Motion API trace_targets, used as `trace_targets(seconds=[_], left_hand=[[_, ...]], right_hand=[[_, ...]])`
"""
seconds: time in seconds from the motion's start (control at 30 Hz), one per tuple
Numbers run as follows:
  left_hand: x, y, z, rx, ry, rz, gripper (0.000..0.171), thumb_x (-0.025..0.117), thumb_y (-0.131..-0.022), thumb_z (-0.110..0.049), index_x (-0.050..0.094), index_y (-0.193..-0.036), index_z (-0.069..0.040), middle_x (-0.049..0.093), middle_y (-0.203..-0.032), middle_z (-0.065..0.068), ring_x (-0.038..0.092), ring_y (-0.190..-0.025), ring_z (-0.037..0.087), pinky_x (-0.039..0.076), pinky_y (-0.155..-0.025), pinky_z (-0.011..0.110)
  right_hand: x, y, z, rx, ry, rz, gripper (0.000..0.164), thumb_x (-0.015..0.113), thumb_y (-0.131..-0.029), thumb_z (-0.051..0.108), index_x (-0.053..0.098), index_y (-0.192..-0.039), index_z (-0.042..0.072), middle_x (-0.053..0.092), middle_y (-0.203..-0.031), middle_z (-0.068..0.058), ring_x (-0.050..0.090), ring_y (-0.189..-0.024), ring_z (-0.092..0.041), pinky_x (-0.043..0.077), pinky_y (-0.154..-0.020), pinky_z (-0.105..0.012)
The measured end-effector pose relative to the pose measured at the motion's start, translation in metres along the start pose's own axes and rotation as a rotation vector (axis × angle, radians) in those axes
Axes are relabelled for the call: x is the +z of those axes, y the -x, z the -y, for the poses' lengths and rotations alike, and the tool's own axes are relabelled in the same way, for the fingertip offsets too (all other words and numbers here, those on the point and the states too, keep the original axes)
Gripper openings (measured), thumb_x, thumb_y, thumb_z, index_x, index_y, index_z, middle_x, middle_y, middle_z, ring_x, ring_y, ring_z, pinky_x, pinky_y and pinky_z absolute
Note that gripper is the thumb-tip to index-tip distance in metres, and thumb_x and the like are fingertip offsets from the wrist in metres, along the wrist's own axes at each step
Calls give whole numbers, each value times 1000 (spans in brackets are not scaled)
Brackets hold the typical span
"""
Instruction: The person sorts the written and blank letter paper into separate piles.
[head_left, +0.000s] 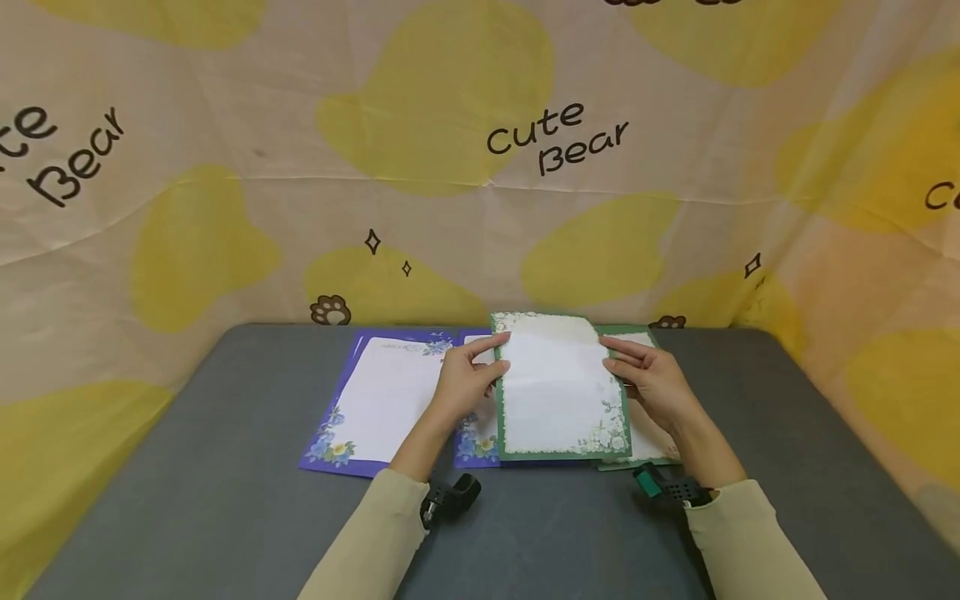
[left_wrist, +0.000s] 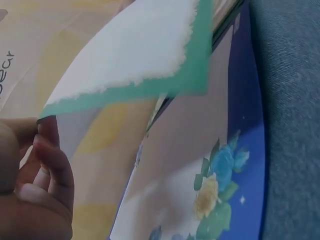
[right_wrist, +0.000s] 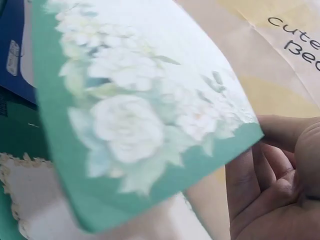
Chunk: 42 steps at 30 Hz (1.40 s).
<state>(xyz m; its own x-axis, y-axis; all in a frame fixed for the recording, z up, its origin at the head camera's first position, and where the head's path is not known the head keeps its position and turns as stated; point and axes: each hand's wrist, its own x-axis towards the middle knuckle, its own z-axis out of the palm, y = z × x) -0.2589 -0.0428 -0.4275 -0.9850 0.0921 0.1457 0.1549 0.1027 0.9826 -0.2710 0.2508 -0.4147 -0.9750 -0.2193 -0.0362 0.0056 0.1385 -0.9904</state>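
Observation:
A green-bordered sheet of paper [head_left: 558, 392] with white flowers in its lower right corner is held up off the table. My left hand [head_left: 465, 379] pinches its left edge between thumb and fingers; my right hand [head_left: 647, 379] pinches the right edge. In the left wrist view the sheet [left_wrist: 135, 50] bends and stands clear of the blue-bordered paper below. The right wrist view shows its printed white roses [right_wrist: 127, 127] close up. Beneath it lie a blue-bordered sheet [head_left: 476, 450] and, to the right, another green-bordered sheet [head_left: 648, 437], both partly covered.
More blue-bordered paper [head_left: 390, 392] with flower corners lies to the left, overlapping at its edges. Everything rests on a grey table [head_left: 247, 433]. A yellow-patterned cloth [head_left: 465, 217] hangs behind the table's far edge.

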Motion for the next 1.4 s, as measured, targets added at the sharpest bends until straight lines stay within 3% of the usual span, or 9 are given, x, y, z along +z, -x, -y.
trace_targets(seconds=[0.2, 0.43, 0.67, 0.83, 0.93, 1.0, 1.07, 1.17, 1.4], left_hand=[[4, -1, -2, -35, 4, 36, 51, 66, -96, -6, 58, -144, -21, 46, -48, -3, 36, -45, 7, 36, -49, 21], [9, -3, 0, -38, 26, 90, 55, 64, -98, -5, 53, -148, -24, 47, -48, -4, 38, -46, 9, 42, -54, 27], [7, -7, -1, 1, 20, 120, 57, 64, -97, -3, 52, -149, -22, 61, -69, -7, 43, -50, 20, 48, -56, 27], [7, -10, 1, -14, 20, 166, 59, 63, -97, -3, 49, -151, -23, 59, -62, 2, 44, -52, 21, 52, -60, 27], [8, -11, 1, -9, 34, 184, 60, 62, -97, -2, 48, -152, -21, 48, -54, 22, 40, -49, 15, 52, -60, 26], [8, -11, 2, 5, 46, 185, 60, 62, -97, -1, 47, -152, -20, 61, -74, 25, 39, -49, 14, 52, -60, 25], [9, -11, 3, 23, 59, 187, 61, 62, -97, 0, 47, -153, -19, 69, -112, 23, 41, -50, 14, 52, -59, 24], [11, -13, 5, 34, 69, 202, 61, 61, -97, -1, 45, -153, -18, 41, -162, 5, 45, -53, 15, 51, -58, 22], [17, -15, 8, 12, 110, 204, 62, 61, -97, 0, 45, -154, -20, 33, -166, 3, 46, -53, 10, 49, -57, 21]], right_hand=[[-9, 2, 0, 14, -13, 31, 59, 66, -99, 16, 45, -151, 1, 57, -69, 17, 36, -58, -5, 33, -57, -26], [-16, 3, -2, 4, -23, 48, 60, 64, -100, 19, 42, -153, 1, 56, -88, 21, 24, -54, -9, 20, -59, -36], [-14, 0, -4, 28, -30, -5, 58, 65, -100, 21, 45, -151, 3, 61, -82, 17, 28, -56, -9, 19, -63, -38], [-14, 1, -4, 53, -31, -62, 54, 65, -100, 25, 52, -148, 5, 49, -72, 15, 26, -54, -9, 21, -56, -31], [-12, 1, -4, 70, -40, -88, 54, 67, -99, 26, 53, -146, 5, 54, -73, 16, 32, -54, -6, 31, -54, -24], [-12, 1, -4, 69, -52, -94, 53, 68, -98, 23, 54, -146, 6, 61, -75, 17, 36, -55, -5, 34, -55, -23], [-12, 1, -4, 68, -73, -105, 51, 70, -96, 21, 57, -144, 8, 66, -79, 17, 37, -56, -5, 35, -55, -23], [-14, 1, -4, 71, -90, -109, 48, 72, -95, 18, 60, -141, 11, 69, -82, 17, 34, -54, -5, 31, -54, -24], [-19, 3, -3, 80, -63, -129, 46, 72, -94, 18, 62, -139, 14, 66, -84, 17, 40, -57, -4, 35, -55, -23]])
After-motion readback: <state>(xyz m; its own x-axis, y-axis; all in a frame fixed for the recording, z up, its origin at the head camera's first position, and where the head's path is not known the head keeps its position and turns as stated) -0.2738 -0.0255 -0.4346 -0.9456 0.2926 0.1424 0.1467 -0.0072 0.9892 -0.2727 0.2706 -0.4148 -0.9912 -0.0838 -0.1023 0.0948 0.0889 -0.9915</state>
